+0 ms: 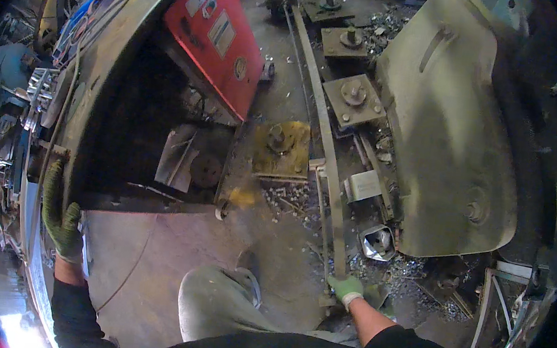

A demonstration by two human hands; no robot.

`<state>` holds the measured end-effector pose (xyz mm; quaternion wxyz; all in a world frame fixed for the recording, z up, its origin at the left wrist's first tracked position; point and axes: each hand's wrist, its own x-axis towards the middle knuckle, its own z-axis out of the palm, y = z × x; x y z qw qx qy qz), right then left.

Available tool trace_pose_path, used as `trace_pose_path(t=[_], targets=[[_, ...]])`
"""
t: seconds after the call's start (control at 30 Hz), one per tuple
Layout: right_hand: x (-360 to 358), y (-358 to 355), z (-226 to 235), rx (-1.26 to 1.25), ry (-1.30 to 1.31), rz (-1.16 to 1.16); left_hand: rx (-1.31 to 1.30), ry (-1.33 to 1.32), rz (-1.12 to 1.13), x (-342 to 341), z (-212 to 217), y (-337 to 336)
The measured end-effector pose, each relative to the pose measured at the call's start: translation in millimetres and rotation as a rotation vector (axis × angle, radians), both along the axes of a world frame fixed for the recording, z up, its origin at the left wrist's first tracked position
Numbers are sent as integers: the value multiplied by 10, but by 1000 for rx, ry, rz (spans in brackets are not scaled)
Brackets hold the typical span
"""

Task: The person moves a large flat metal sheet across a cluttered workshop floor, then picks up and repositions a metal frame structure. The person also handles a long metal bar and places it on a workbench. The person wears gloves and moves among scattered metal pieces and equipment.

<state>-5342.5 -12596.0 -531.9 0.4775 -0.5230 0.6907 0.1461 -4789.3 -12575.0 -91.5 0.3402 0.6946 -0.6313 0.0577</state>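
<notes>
My right hand (346,290), in a pale green glove, is closed at the near end of a long flat metal bar (326,135). The bar runs away from me across the floor area, past several bolted plates. My left hand (63,217), in a darker, soiled green glove, rests against the edge of a large metal machine housing (120,45). Its fingers point up along the housing and its thumb is apart from them. A red door panel (218,34) with labels hangs open on the housing, whose inside is dark.
A yellow-stained plate (282,151) with a bolt stands between housing and bar. To the right are a big curved metal guard (450,137), a square metal plate (354,101), a white box (362,185) and a metal container (377,242). Metal scraps litter the floor around them.
</notes>
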Motion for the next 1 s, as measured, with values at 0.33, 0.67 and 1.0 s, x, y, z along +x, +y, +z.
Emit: trace_pose_path(t=[0.33, 0.67, 1.0], targets=[[-493, -260, 326, -4, -58, -163, 25, -49, -18, 76, -4, 12], [-123, 58, 217, -108, -58, -35, 24, -77, 27, 100, -41, 28], [-277, -248, 1675, -255, -177, -75, -34, 48, -40, 73, -34, 48]])
